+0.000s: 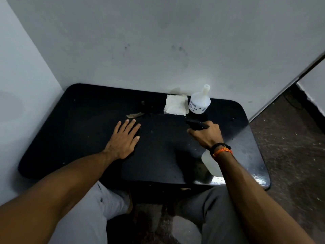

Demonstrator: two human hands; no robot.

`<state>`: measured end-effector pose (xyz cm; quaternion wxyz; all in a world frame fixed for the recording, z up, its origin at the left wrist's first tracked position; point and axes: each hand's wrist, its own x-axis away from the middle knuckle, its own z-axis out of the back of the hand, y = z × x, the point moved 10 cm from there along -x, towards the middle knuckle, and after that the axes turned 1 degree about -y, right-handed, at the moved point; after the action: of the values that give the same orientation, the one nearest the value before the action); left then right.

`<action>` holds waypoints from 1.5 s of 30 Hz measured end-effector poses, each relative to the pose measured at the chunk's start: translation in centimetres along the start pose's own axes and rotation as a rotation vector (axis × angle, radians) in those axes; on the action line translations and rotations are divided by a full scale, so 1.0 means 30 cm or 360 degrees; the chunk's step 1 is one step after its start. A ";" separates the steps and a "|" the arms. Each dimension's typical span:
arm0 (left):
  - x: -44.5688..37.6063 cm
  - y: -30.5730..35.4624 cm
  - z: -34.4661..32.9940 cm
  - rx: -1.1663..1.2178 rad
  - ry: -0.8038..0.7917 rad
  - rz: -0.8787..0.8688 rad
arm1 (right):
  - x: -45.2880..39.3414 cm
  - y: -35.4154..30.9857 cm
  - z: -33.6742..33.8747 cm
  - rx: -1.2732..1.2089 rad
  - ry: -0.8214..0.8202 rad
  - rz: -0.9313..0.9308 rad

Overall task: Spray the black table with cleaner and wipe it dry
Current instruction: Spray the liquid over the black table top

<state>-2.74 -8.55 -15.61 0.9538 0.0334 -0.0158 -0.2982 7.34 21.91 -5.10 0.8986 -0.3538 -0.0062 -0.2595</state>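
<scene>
Right hand (206,136) grip clamped on spray bottle (211,162) | left hand (123,138) flat, fingers apart | white bottle (198,103) label unreadable

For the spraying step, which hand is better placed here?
Right. The right hand already grips the spray bottle by its black trigger head, nozzle aimed over the black table. The left hand lies flat and empty on the tabletop.

A cloth (175,106) lies on the table (79,134), left of a bottle (199,102).

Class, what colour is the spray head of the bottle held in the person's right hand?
Black, seen in the head view: the spray head on the bottle.
</scene>
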 end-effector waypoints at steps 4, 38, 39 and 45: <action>-0.001 -0.001 0.000 0.0008 -0.0004 -0.0001 | 0.012 -0.050 -0.044 0.0105 -0.0132 0.0084; -0.002 0.007 0.006 -0.0012 -0.0072 0.0007 | 0.013 0.013 0.055 0.0122 0.0095 -0.0056; -0.002 0.007 0.004 -0.0012 -0.0077 0.0010 | 0.008 -0.004 0.041 0.0113 0.0085 -0.0033; -0.006 0.003 -0.006 -0.0013 -0.0120 0.0024 | -0.001 -0.074 -0.050 0.0181 -0.0055 0.0070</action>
<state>-2.84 -8.37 -15.79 0.9548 0.0182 -0.0507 -0.2922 6.02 19.61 -4.81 0.9225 -0.3065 -0.0286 -0.2329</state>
